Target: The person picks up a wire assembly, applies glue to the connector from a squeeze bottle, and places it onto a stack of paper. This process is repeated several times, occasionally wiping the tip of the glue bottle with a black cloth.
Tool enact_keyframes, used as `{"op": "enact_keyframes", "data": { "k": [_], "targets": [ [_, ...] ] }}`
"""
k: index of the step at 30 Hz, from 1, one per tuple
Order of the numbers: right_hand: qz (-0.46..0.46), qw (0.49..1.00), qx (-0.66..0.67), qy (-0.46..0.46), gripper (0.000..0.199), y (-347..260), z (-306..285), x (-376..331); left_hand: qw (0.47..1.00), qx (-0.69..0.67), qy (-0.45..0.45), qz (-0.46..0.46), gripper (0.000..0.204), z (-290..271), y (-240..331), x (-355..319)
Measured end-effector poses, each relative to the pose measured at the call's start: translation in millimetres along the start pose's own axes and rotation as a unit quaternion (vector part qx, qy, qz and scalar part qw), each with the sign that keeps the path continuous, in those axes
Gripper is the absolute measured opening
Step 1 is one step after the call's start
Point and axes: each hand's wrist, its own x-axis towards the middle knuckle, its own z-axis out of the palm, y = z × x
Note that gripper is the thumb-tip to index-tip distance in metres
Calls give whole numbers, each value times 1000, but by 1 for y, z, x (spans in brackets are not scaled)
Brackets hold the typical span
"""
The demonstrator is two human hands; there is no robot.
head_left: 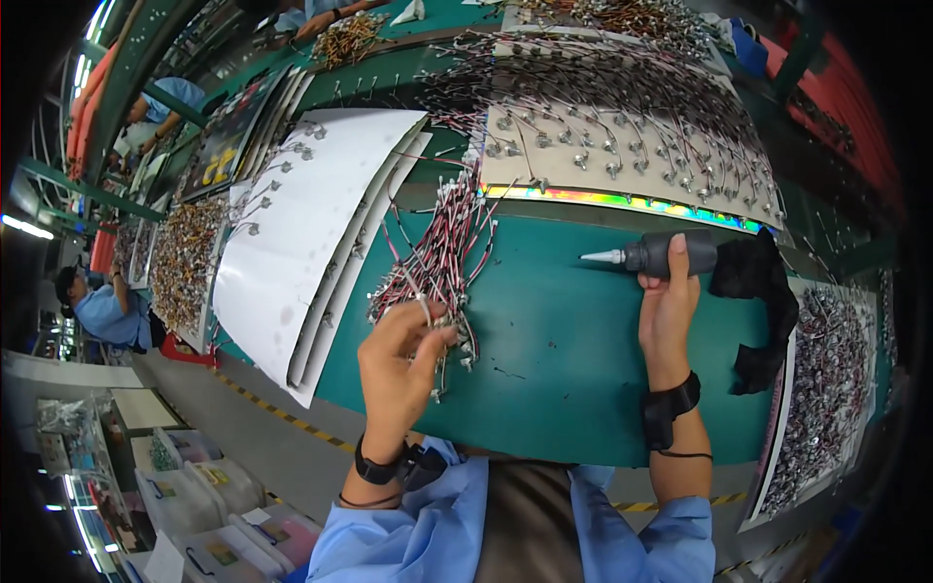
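green tabletop [573, 389] | heaped red-and-black wire leads [442, 243] | white boards [311, 214], left | black cloth [766, 282], right

No legible text or numbers anywhere.

One left hand [400, 358] and one right hand [669, 306] are showing; two black wristbands [673, 400] are circling the wrists. One bottle [649, 257], one wire heap [444, 251], one black cloth [763, 287] and at least three other people [109, 309] are appearing.
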Motion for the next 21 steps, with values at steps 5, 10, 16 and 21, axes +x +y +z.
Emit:
{"op": "enact_keyframes", "data": {
  "k": [5, 10, 16, 21],
  "targets": [
    [-32, 998, 4, -46, 25, -6, 7, -14, 982, -160, -90, -46, 19, 37, -2, 41],
    [-100, 994, -30, -33, 46, -3, 14, -25, 966, -222, -128, -33, 21, 63, -28, 44],
    [-145, 977, -100, -122, 67, -2, 6, -35, 959, -251, -134, -19, 18, 66, -36, 39],
    [-166, 971, -130, -113, 74, -2, 9, -43, 956, -255, -144, -28, 19, 65, -35, 38]
  ]
}}
